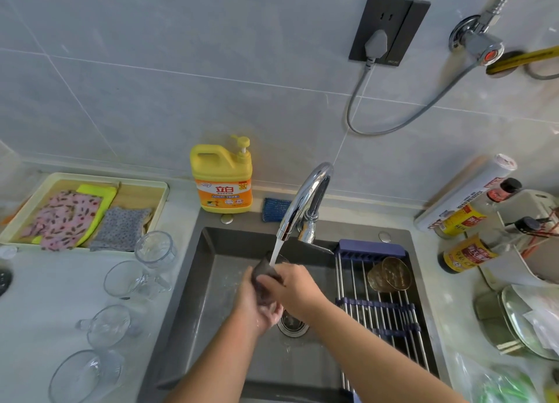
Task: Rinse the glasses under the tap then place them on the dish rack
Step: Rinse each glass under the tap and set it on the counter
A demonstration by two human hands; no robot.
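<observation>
Grip: my left hand [257, 307] and right hand [292, 284] clasp a dark glass [261, 269] under the tap [305, 197]. One amber glass [390, 274] on rack [381, 310]; four clear glasses [122, 278] outstanding on bench [36, 312].

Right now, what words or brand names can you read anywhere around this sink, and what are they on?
"立白": red characters on the yellow detergent bottle; its smaller print is blurred.
Too blurred: labels on the upper sauce bottle and lower sauce bottle.
Too blurred: print on the long white box.
Too small: mark on the wall socket.
</observation>
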